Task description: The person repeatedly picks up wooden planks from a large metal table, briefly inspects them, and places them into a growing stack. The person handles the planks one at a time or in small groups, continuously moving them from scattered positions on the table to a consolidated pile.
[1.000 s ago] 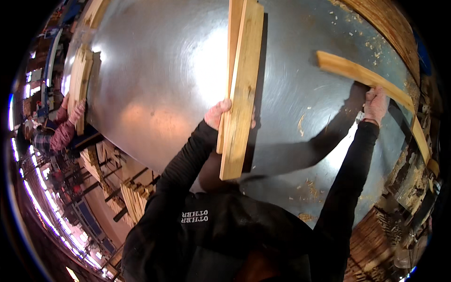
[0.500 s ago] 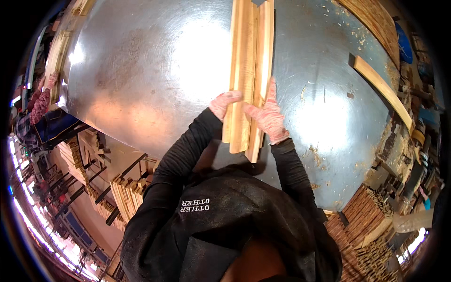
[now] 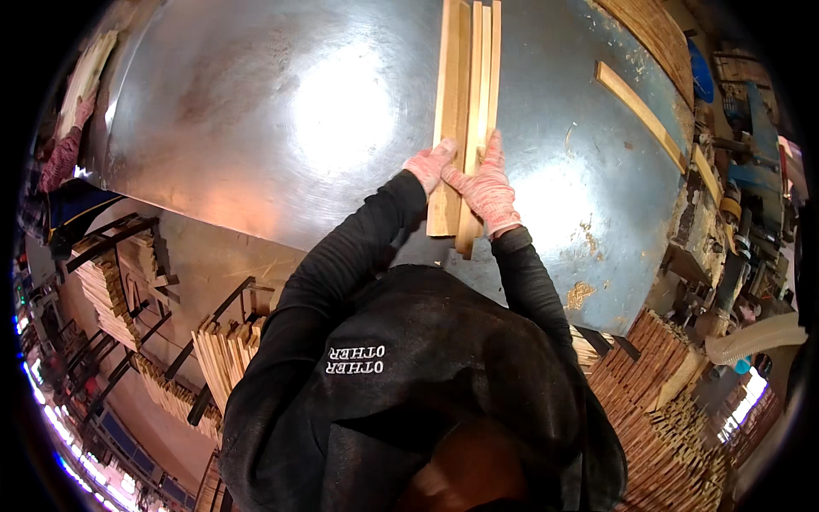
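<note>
Since 0.5 s ago both hands slid up the bundle of long pale wooden slats [image 3: 465,111] on the shiny sheet-metal table [image 3: 256,111]. Gloved left hand [image 3: 429,166] fingers curl on its left edge; gloved right hand [image 3: 485,189] lies flat on top, fingers together. Far slat ends cut off beyond fingertips; 1 loose slat [image 3: 640,115] well right.

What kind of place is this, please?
Probably a woodworking shop. Gloved hands, left hand and right hand, press wooden strips together on a metal table, and stacks of cut wood stand around it.
</note>
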Available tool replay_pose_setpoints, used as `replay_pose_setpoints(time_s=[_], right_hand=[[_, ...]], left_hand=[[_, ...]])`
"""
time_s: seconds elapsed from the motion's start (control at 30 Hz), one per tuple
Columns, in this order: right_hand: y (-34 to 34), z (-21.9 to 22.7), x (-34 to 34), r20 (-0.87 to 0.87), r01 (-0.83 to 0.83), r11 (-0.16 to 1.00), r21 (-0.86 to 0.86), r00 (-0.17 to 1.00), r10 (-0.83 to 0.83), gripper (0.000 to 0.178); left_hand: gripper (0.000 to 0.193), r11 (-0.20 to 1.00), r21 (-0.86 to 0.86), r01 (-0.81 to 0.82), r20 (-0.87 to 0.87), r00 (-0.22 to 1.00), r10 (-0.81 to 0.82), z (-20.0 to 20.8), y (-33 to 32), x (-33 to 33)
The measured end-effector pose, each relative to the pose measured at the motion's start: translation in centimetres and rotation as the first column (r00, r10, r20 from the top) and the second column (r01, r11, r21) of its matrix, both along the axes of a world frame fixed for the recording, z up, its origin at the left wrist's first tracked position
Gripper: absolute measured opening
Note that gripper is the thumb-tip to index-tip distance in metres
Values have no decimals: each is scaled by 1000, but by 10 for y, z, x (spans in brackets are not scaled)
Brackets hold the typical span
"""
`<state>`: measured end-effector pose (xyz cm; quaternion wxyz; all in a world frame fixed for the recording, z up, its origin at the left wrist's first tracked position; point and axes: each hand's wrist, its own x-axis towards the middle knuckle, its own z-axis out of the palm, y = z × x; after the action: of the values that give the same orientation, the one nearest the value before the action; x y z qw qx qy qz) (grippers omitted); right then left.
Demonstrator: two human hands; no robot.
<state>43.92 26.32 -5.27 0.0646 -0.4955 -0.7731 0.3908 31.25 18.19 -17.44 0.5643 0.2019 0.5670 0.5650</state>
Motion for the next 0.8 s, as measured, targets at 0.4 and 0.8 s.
replay_pose_setpoints(time_s=[0.4, 0.8], right_hand=[[26, -18, 51, -485, 27, 740, -672, 739, -468, 92], [24, -5, 36, -501, -50, 672, -738, 708, -497, 79]], left_hand=[[79, 993, 89, -73, 920, 389, -54, 71, -43, -74], [48, 994, -100, -51, 766, 634, 110, 77, -94, -92]])
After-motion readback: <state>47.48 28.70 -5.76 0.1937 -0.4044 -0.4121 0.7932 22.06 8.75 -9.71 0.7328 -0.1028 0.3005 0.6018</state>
